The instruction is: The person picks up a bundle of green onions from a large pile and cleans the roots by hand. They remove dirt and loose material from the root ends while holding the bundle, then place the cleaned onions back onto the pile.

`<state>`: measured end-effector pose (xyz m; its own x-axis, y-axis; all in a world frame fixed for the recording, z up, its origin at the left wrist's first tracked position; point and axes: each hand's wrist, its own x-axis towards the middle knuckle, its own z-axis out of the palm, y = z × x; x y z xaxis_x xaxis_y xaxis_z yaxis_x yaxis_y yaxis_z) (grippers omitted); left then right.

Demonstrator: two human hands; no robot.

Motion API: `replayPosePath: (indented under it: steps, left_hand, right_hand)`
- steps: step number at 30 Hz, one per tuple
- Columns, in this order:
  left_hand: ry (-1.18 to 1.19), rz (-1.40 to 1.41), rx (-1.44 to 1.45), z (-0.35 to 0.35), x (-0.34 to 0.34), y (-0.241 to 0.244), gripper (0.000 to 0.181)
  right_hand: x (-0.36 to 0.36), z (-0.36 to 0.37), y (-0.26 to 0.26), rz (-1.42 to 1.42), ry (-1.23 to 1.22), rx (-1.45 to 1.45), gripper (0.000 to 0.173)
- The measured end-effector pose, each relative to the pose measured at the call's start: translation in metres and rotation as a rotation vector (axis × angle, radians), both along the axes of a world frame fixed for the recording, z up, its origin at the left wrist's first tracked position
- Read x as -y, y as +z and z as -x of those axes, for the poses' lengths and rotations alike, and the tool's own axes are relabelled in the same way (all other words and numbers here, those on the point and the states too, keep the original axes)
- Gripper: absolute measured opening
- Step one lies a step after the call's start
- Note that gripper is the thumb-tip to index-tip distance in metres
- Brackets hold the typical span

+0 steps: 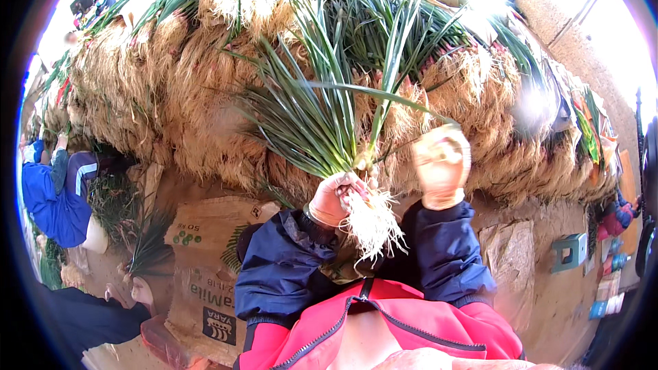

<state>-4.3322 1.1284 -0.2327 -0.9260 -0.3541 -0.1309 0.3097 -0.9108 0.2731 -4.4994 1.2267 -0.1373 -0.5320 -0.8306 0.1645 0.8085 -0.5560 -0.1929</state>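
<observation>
My left hand (pixel 331 199) grips a bunch of spring onions (pixel 329 139) low down, close to the roots. Its green leaves fan out upward, away from me. Pale stringy roots (pixel 372 223) hang below the hand towards my lap. To the right, my right hand (pixel 441 164) is raised and blurred by motion. One long bent leaf (pixel 380 93) of the bunch reaches to the top of that hand; whether the fingers hold it is unclear. Behind both hands rises a long heap of spring onions (pixel 216 113), stacked with the tan roots facing me.
At left a person in blue (pixel 56 200) sits by the heap, beside loose onions (pixel 151 246). A printed woven sack (pixel 198 267) lies on the floor left of me. Right are another flattened sack (pixel 509 267), a small grey-green stool (pixel 569 252) and another person (pixel 617 218).
</observation>
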Motion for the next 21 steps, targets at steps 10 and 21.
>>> replayPosePath:
  steps: [10,21]
  left_hand:
    - [0.01,-0.106,-0.087,0.006,-0.009,0.013,0.029]
    - [-0.165,-0.018,-0.274,0.004,0.003,0.005,0.037]
  right_hand:
    - [-0.019,0.055,-0.056,-0.77,0.029,-1.784,0.05]
    - [-0.011,0.004,-0.04,-0.597,-0.206,-0.474,0.022]
